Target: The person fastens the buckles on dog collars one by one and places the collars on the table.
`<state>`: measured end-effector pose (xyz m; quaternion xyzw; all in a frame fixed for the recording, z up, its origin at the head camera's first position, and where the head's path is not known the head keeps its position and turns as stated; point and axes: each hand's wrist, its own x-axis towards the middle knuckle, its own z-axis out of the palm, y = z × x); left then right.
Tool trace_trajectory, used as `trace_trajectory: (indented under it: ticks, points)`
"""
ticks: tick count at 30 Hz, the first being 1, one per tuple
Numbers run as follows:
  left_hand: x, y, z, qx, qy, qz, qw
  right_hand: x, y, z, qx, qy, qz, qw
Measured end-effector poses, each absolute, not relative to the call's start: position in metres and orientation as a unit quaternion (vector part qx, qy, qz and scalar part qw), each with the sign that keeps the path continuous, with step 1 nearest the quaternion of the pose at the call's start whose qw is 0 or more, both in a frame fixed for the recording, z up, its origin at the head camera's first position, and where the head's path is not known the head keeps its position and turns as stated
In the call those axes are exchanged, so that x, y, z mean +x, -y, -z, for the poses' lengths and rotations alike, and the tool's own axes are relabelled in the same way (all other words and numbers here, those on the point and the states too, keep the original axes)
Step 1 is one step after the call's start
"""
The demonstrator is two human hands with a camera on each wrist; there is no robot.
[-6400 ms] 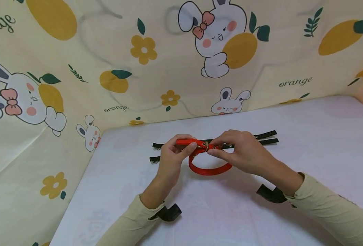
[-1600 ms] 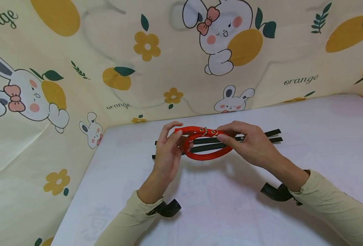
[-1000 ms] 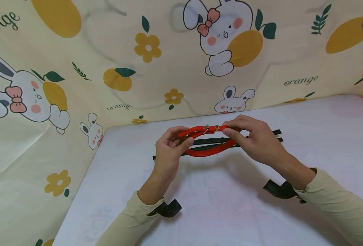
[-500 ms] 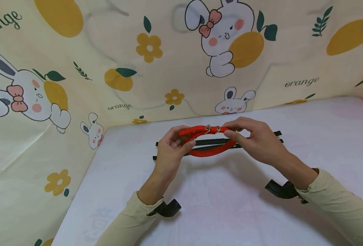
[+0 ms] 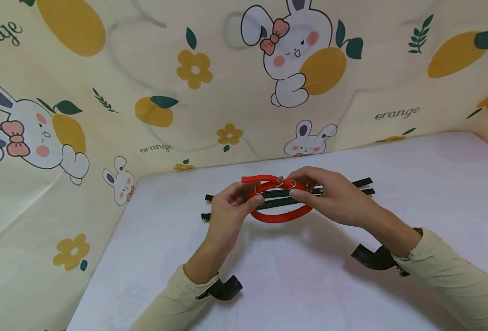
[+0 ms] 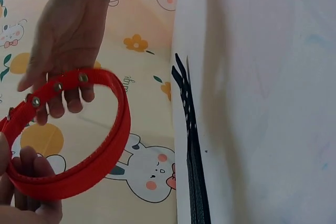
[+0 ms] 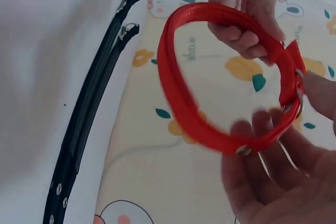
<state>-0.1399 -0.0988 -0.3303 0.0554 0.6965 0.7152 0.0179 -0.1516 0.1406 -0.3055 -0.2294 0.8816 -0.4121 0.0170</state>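
The left hand (image 5: 229, 209) grips a red collar (image 5: 275, 218), which the loosely curled right hand (image 5: 336, 196) seems to pinch.

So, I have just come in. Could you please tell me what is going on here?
A person is holding a red strap, shaped into a loop, above a white table. The left grip holds one side and the right grip the other, with a metal buckle between them. The strap passes through the buckle, but I cannot tell whether it is fully fastened. Two black straps lie side by side on the table, and neither is being held.
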Motion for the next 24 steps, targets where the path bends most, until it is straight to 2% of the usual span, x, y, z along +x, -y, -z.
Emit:
trace_trajectory:
  ticks: [9,18,24]
  points:
    - [-0.137,0.093,0.333,0.062,-0.714,-0.698,0.019,-0.146,-0.132,0.305,-0.261,-0.871,0.415,-0.030]
    - [-0.133,0.091,0.338,0.151,-0.756,-0.636,-0.005,-0.141,-0.123,0.309,-0.259,-0.861,0.438,-0.014]
    - [-0.133,0.091,0.341,0.178,-0.761,-0.624,-0.005,-0.142,-0.123,0.310,-0.262,-0.841,0.474,-0.012]
